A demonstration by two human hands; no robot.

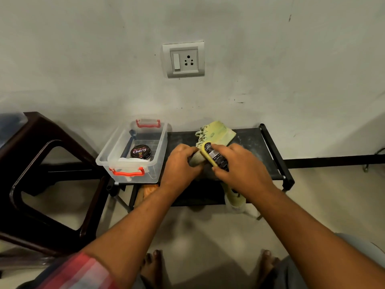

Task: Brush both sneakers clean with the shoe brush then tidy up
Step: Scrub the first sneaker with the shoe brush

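**Stage:** brushing of the first sneaker (216, 130) is in hand and not complete, by my judgement.

**Position:** This sneaker lies on top of the black rack (260, 147) against the wall, its pale green upper and laces showing beyond the hands.

**Hands:**
- The left hand (183, 161) grasps the near end of the sneaker, fingers (190, 151) curled over it to steady it.
- The right hand (237, 165) is clenched round the brush (215, 157) and holds it against the sneaker's side. The brush has a yellow body with a black label on its back.
- The bristles are hidden, so contact cannot be confirmed.

**Second sneaker** (234, 200): it sits low at the rack's front right corner, partly behind the right forearm. No hand is on it. Whether it has been cleaned cannot be told.

**Tidying:** not started, as far as can be seen. A clear box (160, 142) with red handles stands open at the rack's left end, holding a polish tin (141, 152).

**Outstanding:**
- finish this sneaker
- deal with the second one if it is uncleaned
- return the brush, probably to the box
- put the things away
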